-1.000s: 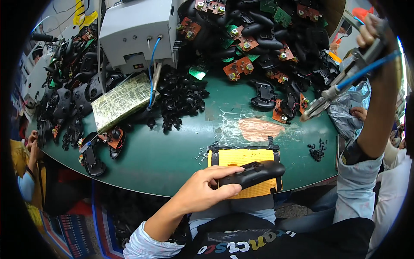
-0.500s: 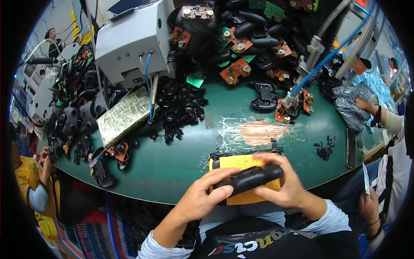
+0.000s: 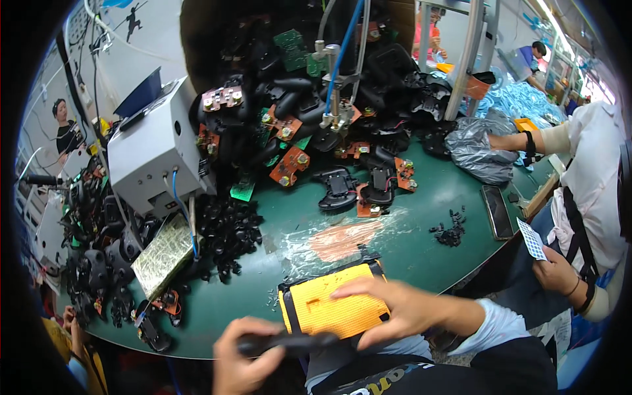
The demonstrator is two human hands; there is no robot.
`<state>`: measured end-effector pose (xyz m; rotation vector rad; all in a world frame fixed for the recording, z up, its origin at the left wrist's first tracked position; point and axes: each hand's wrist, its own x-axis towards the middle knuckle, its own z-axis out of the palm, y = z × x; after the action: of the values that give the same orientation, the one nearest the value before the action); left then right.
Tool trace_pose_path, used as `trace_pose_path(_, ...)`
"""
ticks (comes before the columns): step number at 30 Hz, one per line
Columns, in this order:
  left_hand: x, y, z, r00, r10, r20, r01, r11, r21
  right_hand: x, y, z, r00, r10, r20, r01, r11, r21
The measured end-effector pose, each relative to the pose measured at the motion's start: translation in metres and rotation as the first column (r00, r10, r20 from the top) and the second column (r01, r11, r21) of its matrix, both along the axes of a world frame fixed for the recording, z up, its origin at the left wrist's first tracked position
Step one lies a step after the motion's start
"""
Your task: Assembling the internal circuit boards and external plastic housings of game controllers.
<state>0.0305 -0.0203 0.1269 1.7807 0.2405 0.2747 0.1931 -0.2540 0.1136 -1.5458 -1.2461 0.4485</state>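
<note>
I observe the left hand (image 3: 240, 359) grasping a blurred black controller (image 3: 304, 343) near the yellow pad's (image 3: 316, 303) closest edge. The right hand (image 3: 415, 309) is unclenched above the pad, visibly holding nothing; I cannot confirm contact.

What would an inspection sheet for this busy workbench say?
Surface: green tabletop, worn to a brown patch.
Job's things: black game controller, motion-blurred; yellow mat, black-edged.
Clutter: heaped controller shells, orange circuit boards, small black caps.
Grips: left grip holds the controller; right grip, open, is over the mat.
Cables: blue cable at the grey machine; blue hose on the hanging tool.
Surroundings: co-worker's hand at a grey plastic bag.
</note>
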Motion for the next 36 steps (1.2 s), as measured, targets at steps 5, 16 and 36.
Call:
trace_pose_path(5, -0.047, 0.049, 0.034, 0.924, -0.042, -0.379, 0.184, 0.919, 0.348, 0.130, -0.062, -0.016, 0.500, -0.603, 0.622, 0.770, 0.638, 0.001)
trace_pose_path(16, 0.022, -0.002, -0.034, 0.962, -0.260, -0.084, 0.252, 0.963, -0.094, 0.233, -0.060, -0.074, 0.291, -0.883, 0.368, 0.954, 0.241, -0.177)
trace_pose_path(36, 0.087, -0.097, 0.016, 0.794, -0.169, 0.584, -0.374, 0.621, 0.689, 0.051, -0.047, 0.040, 0.876, -0.224, -0.428, 0.217, 0.974, -0.066)
